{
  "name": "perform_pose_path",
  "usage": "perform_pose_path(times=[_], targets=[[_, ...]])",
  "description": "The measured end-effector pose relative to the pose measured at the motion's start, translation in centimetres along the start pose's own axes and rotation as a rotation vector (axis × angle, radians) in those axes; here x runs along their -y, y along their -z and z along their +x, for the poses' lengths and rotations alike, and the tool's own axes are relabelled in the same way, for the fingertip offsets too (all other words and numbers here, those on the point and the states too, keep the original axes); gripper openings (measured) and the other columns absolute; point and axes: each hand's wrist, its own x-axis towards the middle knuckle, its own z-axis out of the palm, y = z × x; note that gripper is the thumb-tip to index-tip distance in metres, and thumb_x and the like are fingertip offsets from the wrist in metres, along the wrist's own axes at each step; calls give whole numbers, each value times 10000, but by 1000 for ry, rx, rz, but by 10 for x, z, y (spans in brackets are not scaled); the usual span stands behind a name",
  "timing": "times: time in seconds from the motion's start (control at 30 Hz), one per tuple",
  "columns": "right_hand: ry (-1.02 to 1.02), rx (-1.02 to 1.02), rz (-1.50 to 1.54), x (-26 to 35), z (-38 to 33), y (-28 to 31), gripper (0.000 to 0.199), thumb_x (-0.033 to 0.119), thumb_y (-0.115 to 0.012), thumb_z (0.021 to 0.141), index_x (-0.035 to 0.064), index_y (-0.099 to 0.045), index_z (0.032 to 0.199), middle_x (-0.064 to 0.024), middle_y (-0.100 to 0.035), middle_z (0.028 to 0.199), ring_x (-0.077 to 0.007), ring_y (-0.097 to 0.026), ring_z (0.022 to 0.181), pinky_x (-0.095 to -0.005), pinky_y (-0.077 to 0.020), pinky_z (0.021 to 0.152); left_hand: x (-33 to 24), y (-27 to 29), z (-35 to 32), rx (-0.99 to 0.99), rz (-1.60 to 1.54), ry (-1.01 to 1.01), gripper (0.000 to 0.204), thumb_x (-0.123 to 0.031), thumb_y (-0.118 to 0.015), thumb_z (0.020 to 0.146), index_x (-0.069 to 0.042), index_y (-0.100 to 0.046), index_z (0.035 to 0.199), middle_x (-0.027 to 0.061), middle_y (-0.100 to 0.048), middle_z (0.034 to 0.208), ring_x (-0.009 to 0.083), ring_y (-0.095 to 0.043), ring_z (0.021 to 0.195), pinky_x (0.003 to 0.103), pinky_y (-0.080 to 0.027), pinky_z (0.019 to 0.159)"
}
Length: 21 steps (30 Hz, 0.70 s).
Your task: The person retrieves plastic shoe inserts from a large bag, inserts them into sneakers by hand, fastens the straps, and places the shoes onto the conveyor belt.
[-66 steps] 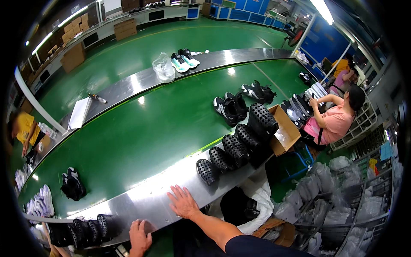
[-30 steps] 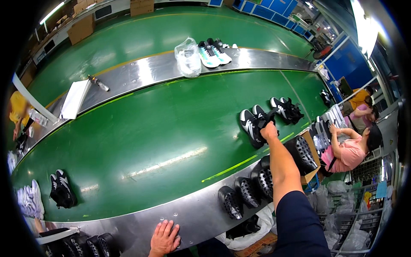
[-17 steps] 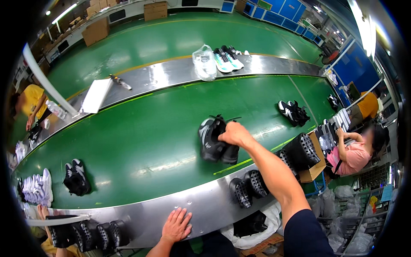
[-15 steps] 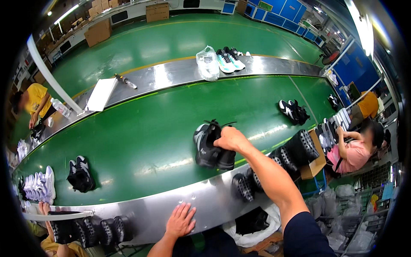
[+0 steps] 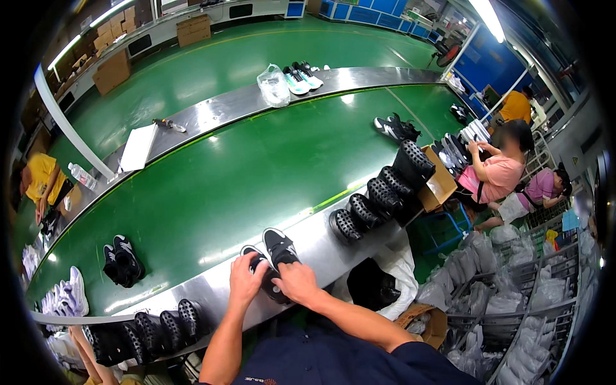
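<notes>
A pair of black sneakers with grey-white trim lies at the near metal ledge, toes pointing away from me. My left hand [image 5: 244, 280] is closed around the left sneaker [image 5: 255, 251] near its opening. My right hand [image 5: 297, 282] grips the right sneaker [image 5: 280, 244] at its upper, thumb turned inward. The heels and openings are partly hidden by my fingers.
Black knobbly-surfaced forms [image 5: 385, 192] line the metal ledge [image 5: 212, 282] on the right, and more [image 5: 151, 330] on the left. On the green belt [image 5: 212, 186] rest black sneakers [image 5: 123, 260] and another pair [image 5: 396, 128]. An open carton [image 5: 439, 183] stands near a seated co-worker [image 5: 497, 163].
The black sneakers have come from the green belt to the near metal ledge. My left hand has left the ledge and joined my right on them. The view has shifted.
</notes>
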Motion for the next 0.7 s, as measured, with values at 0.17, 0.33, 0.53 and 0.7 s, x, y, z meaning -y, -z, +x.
perform_pose_path(times=[0.17, 0.33, 0.53, 0.7], targets=[[-341, -461, -81, -90, -20, 83, 474, 359, -681, 874, -14, -562, 1143, -206, -632, 995, -375, -634, 910, -485, -517, 750, -4, -9, 8, 8, 280, -100, 428, -308, -783, 784, -24, -673, 1085, 169, -662, 1030, 351, -585, 998, 447, -469, 883], [-607, -365, -236, -171, -9, 111, 571, 461, -651, 903, -9, -517, 1197, -208, -613, 1072, -392, -633, 1001, -510, -530, 822, -16, -31, 30, 109, 284, -190, 284, -239, -737, 825, -5, -704, 983, 188, -682, 916, 373, -626, 927, 458, -482, 851], [-558, -261, -345, -200, 2, 100, 443, 442, -646, 910, 17, -604, 1026, -174, -638, 1042, -353, -658, 960, -467, -543, 778, -4, -46, 50, 253, 312, -125, 250, -223, -597, 913, 13, -668, 877, 257, -670, 947, 439, -625, 945, 509, -492, 837], [-352, -354, -421, -175, -14, 129, 347, 354, -701, 883, 34, -579, 935, -163, -620, 937, -358, -646, 825, -478, -530, 689, 2, -41, 74, 379, 215, 21, 335, -275, -573, 917, 44, -673, 899, 287, -663, 932, 450, -636, 920, 517, -486, 823]])
